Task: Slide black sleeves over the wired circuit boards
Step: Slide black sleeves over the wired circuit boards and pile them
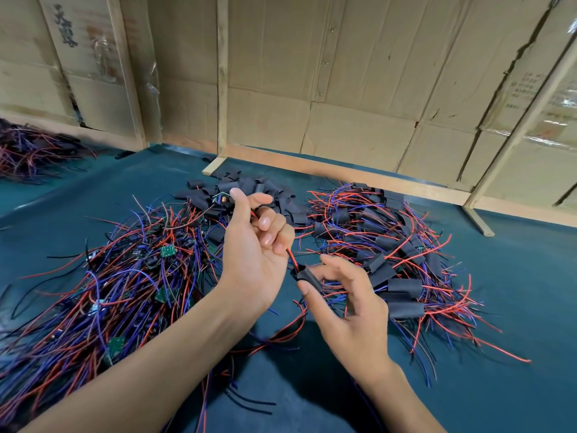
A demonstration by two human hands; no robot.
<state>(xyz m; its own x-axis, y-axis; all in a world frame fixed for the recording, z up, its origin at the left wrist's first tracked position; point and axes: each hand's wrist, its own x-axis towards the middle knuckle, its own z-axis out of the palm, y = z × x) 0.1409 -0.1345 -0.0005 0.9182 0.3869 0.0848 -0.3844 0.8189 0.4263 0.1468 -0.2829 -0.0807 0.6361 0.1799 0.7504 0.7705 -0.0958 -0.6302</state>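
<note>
My left hand [253,245] is raised over the middle of the table, its fingers curled round the red and black wires of a small green circuit board [220,199] that sticks out above my thumb. Those wires run down into a black sleeve [307,276], which my right hand [346,310] pinches between thumb and forefinger just below and right of my left hand. The sleeve sits on the wires, apart from the board.
A heap of bare wired boards [125,276] lies at left, loose black sleeves [249,189] are piled behind my hands, and sleeved boards [390,245] lie at right. Another wire heap [28,151] sits far left. Cardboard walls with wooden battens [222,89] close the back.
</note>
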